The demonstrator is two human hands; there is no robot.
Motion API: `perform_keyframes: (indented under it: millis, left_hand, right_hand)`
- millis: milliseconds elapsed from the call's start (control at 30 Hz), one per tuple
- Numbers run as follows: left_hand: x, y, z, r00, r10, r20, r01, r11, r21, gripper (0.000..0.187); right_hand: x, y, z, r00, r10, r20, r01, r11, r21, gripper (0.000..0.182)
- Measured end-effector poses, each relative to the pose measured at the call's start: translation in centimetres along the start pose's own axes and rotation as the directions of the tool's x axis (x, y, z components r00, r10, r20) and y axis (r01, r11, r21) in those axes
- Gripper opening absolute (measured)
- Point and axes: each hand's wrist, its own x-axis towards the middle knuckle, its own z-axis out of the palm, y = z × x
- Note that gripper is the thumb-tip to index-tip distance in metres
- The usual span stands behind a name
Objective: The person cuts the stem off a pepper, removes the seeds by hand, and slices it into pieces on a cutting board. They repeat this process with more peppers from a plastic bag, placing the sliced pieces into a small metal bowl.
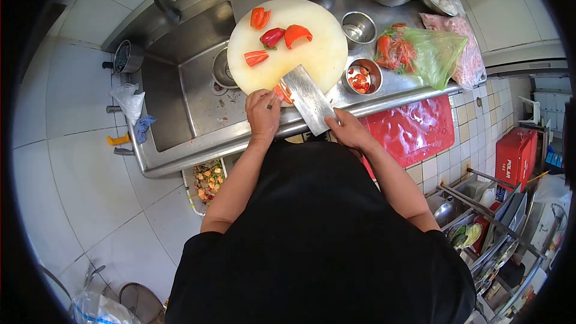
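The left hand [263, 113] pins a red pepper piece [282, 92] against the near edge of the round cutting board [312, 54], fingers closed on it. The cleaver [307, 97] blade rests against the piece. The right hand [347, 129] is clamped around the cleaver's handle.

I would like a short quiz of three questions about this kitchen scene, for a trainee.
1. True or false: the right hand holds the cleaver.
2. What does the left hand press on the cutting board?
A. an onion
B. a red pepper piece
C. a fish
3. What is in the small bowl right of the board?

Key:
1. True
2. B
3. Cut red pepper bits
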Motion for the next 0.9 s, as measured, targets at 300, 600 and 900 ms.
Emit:
perform_keyframes:
  millis: [300, 600, 900]
  left_hand:
    - [0.1, 0.4, -0.5, 0.998, -0.035, 0.051, 0.036, 0.999, -0.018, 0.021]
    - [-0.2, 0.4, -0.5, 0.998, -0.027, 0.064, 0.029, 0.999, -0.034, 0.019]
    - [0.7, 0.3, -1.0, 0.993, -0.056, 0.100, 0.058, 0.998, -0.023, 0.016]
  right_hand:
    - [-0.2, -0.5, -0.1, 0.990, 0.074, 0.123, -0.100, 0.971, 0.216, 0.032]
    - [0.6, -0.7, 0.7, 0.990, 0.056, 0.132, -0.091, 0.957, 0.276, 0.028]
    - [2.5, -0.2, 1.5, 0.992, 0.062, 0.113, -0.093, 0.949, 0.300, 0.029]
